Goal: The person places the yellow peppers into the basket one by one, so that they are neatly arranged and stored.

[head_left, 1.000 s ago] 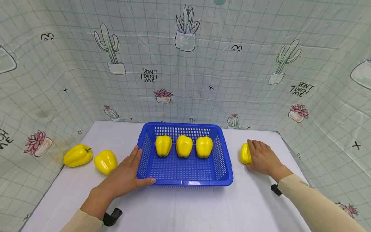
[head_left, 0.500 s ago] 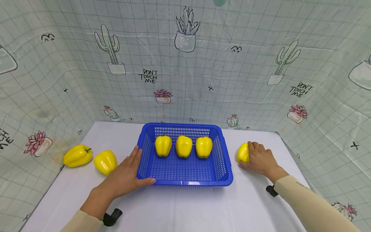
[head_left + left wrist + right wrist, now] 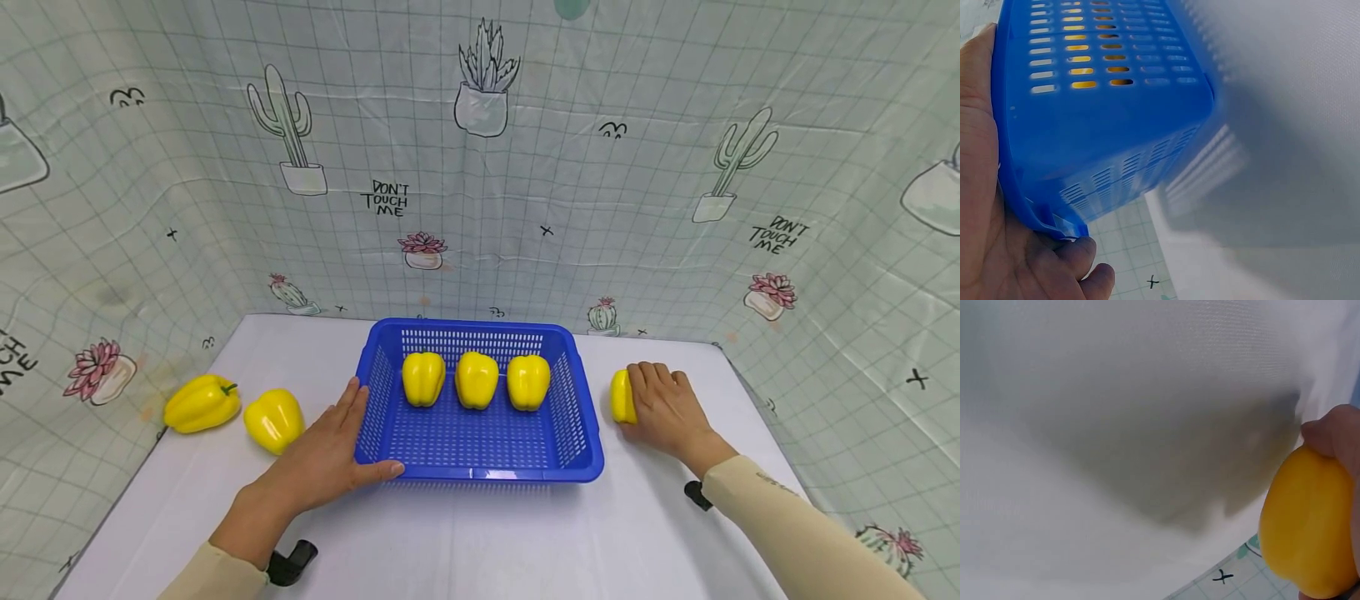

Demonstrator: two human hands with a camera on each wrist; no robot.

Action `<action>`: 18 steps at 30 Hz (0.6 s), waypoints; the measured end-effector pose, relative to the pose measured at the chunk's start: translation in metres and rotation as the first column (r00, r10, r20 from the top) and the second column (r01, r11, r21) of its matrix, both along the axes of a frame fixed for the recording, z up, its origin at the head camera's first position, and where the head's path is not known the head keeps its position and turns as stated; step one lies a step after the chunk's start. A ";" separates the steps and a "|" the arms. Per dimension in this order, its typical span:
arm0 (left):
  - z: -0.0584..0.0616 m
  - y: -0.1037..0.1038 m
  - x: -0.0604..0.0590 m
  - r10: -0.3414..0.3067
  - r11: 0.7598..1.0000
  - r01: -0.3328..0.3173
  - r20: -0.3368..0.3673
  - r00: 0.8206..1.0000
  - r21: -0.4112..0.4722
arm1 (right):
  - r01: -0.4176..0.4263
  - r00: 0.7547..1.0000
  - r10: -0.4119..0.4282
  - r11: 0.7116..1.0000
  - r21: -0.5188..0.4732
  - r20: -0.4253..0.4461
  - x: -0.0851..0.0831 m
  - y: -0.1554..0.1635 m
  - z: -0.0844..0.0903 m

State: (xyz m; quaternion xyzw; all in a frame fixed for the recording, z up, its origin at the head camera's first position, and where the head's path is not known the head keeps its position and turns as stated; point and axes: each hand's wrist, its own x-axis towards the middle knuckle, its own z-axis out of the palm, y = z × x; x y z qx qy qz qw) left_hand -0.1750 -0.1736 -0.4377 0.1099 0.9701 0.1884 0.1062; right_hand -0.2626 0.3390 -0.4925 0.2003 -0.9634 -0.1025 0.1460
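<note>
Right hand covers most of a yellow pepper just right of the blue basket, fingers curled round it. Left hand lies flat-fingered against the basket's front-left corner, thumb along the rim. Bare desk lies in front of the basket.

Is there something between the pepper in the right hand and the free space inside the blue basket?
Only the basket's right wall stands between the pepper, gripped by the right hand, and the bare front half of the basket floor. Three peppers fill the back row.
</note>
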 end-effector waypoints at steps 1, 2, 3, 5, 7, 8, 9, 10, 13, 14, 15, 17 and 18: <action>0.000 0.000 0.000 0.001 1.000 -0.001 0.002 1.000 0.000 | -0.016 1.000 0.016 1.000 0.006 -0.025 0.000 0.000 0.000; 0.000 0.000 0.000 0.002 1.000 -0.002 0.003 1.000 -0.001 | -0.029 0.999 0.030 1.000 0.010 -0.045 0.000 0.000 0.001; 0.000 0.000 0.000 0.002 1.000 -0.002 0.005 1.000 -0.001 | -0.039 0.997 0.040 0.999 0.012 -0.059 -0.001 0.000 0.001; -0.001 0.000 0.000 0.002 1.000 -0.002 0.007 1.000 -0.001 | -0.052 0.996 0.052 0.999 0.007 -0.071 -0.001 -0.001 0.003; -0.001 0.000 -0.001 0.003 1.000 -0.003 0.010 1.000 -0.002 | -0.054 0.996 0.054 0.999 0.006 -0.072 0.000 -0.003 0.006; -0.001 0.000 -0.001 0.003 1.000 -0.003 0.010 1.000 -0.002 | -0.051 0.996 0.052 0.999 0.009 -0.070 0.000 -0.003 0.009; -0.001 0.000 -0.001 0.003 1.000 -0.003 0.008 1.000 -0.001 | -0.048 0.996 0.049 0.999 0.012 -0.068 0.000 -0.004 0.011; -0.001 0.000 -0.001 0.002 1.000 -0.002 0.006 1.000 -0.003 | -0.047 0.997 0.048 0.999 0.013 -0.067 0.001 -0.006 0.014; -0.001 0.000 -0.001 -0.003 1.000 0.003 -0.009 1.000 -0.010 | -0.046 0.997 0.047 0.999 0.022 -0.068 0.003 -0.010 0.023; -0.001 0.000 -0.001 -0.007 1.000 0.006 -0.018 1.000 -0.014 | -0.047 0.996 0.049 0.999 0.021 -0.070 0.004 -0.011 0.025; 0.000 0.000 -0.001 -0.011 1.000 0.010 -0.027 1.000 -0.018 | -0.050 0.996 0.052 0.999 0.019 -0.072 0.005 -0.013 0.028; 0.001 0.000 -0.001 -0.018 1.000 0.017 -0.040 0.999 -0.026 | -0.057 0.995 0.058 0.998 0.013 -0.079 0.005 -0.017 0.034; 0.001 0.000 0.000 -0.022 0.999 0.021 -0.044 0.999 -0.028 | -0.059 0.995 0.060 0.998 0.010 -0.084 0.006 -0.018 0.037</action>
